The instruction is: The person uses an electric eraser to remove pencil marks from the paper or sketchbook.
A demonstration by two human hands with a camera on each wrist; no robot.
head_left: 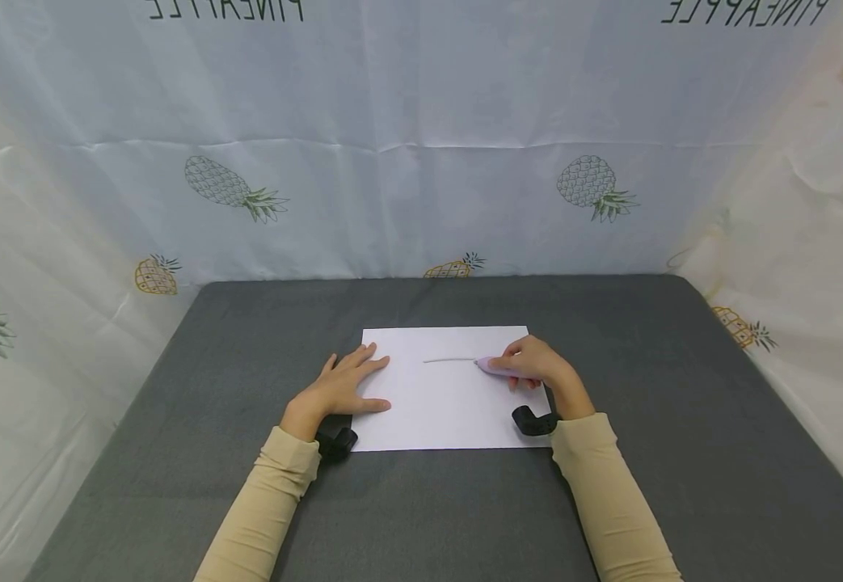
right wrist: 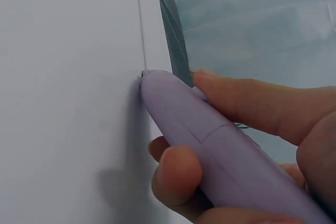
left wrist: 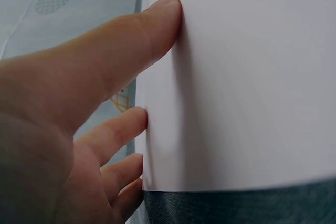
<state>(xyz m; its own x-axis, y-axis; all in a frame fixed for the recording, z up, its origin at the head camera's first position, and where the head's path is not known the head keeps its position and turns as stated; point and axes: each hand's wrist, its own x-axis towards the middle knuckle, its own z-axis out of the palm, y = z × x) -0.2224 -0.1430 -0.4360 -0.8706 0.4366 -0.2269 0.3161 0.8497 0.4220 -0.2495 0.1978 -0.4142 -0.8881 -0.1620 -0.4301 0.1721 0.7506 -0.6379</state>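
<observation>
A white sheet of paper (head_left: 450,412) lies on the grey table. My left hand (head_left: 344,384) rests on its left edge with the fingers spread; in the left wrist view the thumb (left wrist: 163,22) touches the paper's surface. In my right hand (head_left: 533,360) is a lilac utility knife (right wrist: 210,145), gripped between thumb and fingers. The index finger (right wrist: 247,100) presses on a small slider near its front. The knife's small dark tip meets the paper at the right end of a thin line (head_left: 448,360), like a slit, in the sheet's upper part.
The dark grey tabletop (head_left: 261,339) surrounds the paper. Behind it hangs a pale curtain (head_left: 406,202) with printed pineapples, also along both sides. A black wrist device (head_left: 533,422) overlaps the paper's lower right corner; another (head_left: 337,443) sits by the left wrist.
</observation>
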